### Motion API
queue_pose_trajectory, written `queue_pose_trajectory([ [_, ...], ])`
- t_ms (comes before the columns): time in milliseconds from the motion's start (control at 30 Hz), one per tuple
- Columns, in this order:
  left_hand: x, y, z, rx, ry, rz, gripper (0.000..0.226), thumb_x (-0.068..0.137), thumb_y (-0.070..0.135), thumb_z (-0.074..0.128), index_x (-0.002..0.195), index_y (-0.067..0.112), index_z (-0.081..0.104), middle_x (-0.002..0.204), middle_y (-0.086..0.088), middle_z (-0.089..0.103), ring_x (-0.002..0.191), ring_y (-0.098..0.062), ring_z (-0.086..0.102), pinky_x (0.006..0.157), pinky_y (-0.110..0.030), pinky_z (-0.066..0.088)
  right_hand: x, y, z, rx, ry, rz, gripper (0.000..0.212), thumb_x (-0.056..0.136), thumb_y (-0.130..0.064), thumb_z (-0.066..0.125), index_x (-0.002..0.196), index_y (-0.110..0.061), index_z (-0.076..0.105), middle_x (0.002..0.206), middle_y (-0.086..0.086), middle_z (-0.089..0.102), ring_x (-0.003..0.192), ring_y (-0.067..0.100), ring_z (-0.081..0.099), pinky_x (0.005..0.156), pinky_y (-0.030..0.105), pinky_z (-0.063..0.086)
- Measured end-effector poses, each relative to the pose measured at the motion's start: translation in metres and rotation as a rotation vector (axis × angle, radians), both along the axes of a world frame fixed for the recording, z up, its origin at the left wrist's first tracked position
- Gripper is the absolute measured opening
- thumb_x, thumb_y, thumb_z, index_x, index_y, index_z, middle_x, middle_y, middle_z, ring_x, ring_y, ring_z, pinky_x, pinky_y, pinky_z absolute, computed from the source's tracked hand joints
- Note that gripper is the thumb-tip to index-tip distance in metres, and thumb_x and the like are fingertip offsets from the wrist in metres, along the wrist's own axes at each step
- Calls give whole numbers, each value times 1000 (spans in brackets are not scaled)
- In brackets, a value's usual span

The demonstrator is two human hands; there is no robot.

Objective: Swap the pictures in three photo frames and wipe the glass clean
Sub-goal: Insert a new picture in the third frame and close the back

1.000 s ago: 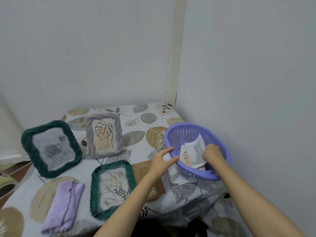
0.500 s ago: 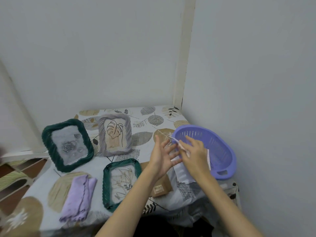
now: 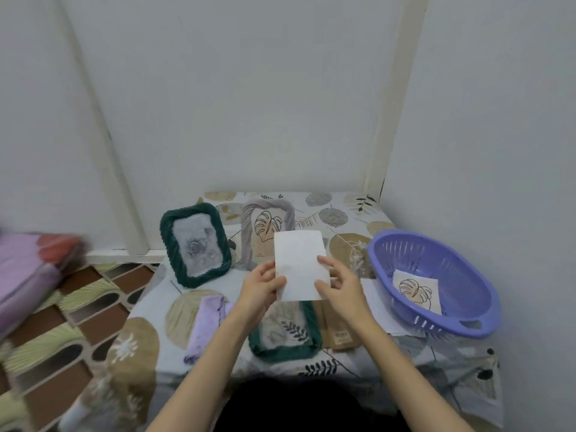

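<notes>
Both hands, left hand (image 3: 261, 289) and right hand (image 3: 339, 286), pinch a blank-side-up print (image 3: 300, 264) above the flat green frame (image 3: 285, 333), so the swap is mid-step; next, likely turn it over and seat it there.

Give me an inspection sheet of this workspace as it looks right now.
Surface: table under a leaf-print cloth, set in a corner.
Job's things: dark green frame with a rose picture and grey frame with a leaf drawing, both propped upright at the back; second green frame lying flat near the front; brown backing board beside it; lilac cloth lying at front left.
Clutter: purple basket at right holding a leaf print; white sheet partly under it.
Hands: left hand and right hand hold a paper, blank side towards the camera, above the flat frame.
Cables: nothing seen.
Surroundings: plain walls; patterned floor; blurred bedding at left.
</notes>
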State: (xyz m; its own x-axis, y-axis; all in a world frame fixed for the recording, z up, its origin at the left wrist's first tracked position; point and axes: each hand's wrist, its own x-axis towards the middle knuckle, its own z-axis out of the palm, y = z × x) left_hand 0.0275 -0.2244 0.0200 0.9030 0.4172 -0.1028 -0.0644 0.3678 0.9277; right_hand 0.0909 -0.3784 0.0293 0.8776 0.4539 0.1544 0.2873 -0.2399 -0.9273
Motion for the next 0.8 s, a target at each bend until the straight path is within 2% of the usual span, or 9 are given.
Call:
queue_pose_trajectory([
  [100,-13,20,-11,323,165,78,47,80,-9,58,124,4,46,94,-3,64,83,-12,61,65,-24,54,-1,16,-9,-117,32,5,43,79,-9,64,113,-34,57,97,1,64,77,12,61,71,36,57],
  [200,-23,29,-25,602,273,123,54,76,-4,64,119,22,43,89,5,57,80,-9,57,70,-26,51,-6,24,-16,-298,41,60,48,80,-7,64,125,-21,51,99,6,61,73,11,54,57,12,44],
  [267,-25,33,-36,726,332,79,50,76,0,67,119,17,51,92,1,57,80,-15,57,74,-28,51,-7,24,-20,-418,-1,73,49,80,-8,64,126,-19,50,93,8,59,70,11,50,45,6,37],
  [333,-27,35,-46,869,390,16,45,75,4,70,118,9,57,97,-4,59,83,-15,55,80,-27,50,-7,23,-24,-509,-17,86,47,81,-7,63,126,-17,51,86,3,53,63,7,44,42,3,34],
  [467,-28,34,-57,962,454,-45,47,74,5,71,119,6,57,101,-5,64,83,-12,54,72,-14,41,-5,25,-37,-603,47,90,49,77,-2,64,124,-10,54,86,1,47,66,9,44,50,11,35],
  [533,-27,33,-58,1006,476,-45,48,73,8,72,119,7,58,113,-8,62,89,-17,56,78,-18,43,-5,24,-41,-633,53,95,49,74,-2,66,122,-9,56,96,5,46,70,13,47,59,19,38],
  [633,-26,33,-58,1009,505,-29,50,73,9,72,120,6,57,122,-10,59,106,-26,57,92,-29,45,-5,26,-43,-633,78,106,55,73,-3,69,124,-9,53,107,9,48,78,16,47,64,21,39],
  [700,-26,34,-59,1009,522,-39,50,75,8,71,122,4,56,123,-11,59,109,-26,57,93,-27,44,-7,30,-43,-629,80,99,55,76,-9,68,128,-11,48,121,13,48,86,16,46,72,22,38],
  [800,-26,33,-59,1006,522,-45,49,75,8,71,122,4,56,123,-10,60,109,-24,58,92,-26,44,-7,36,-45,-620,92,64,49,83,-9,58,131,-9,45,130,15,45,97,20,50,76,23,39],
])
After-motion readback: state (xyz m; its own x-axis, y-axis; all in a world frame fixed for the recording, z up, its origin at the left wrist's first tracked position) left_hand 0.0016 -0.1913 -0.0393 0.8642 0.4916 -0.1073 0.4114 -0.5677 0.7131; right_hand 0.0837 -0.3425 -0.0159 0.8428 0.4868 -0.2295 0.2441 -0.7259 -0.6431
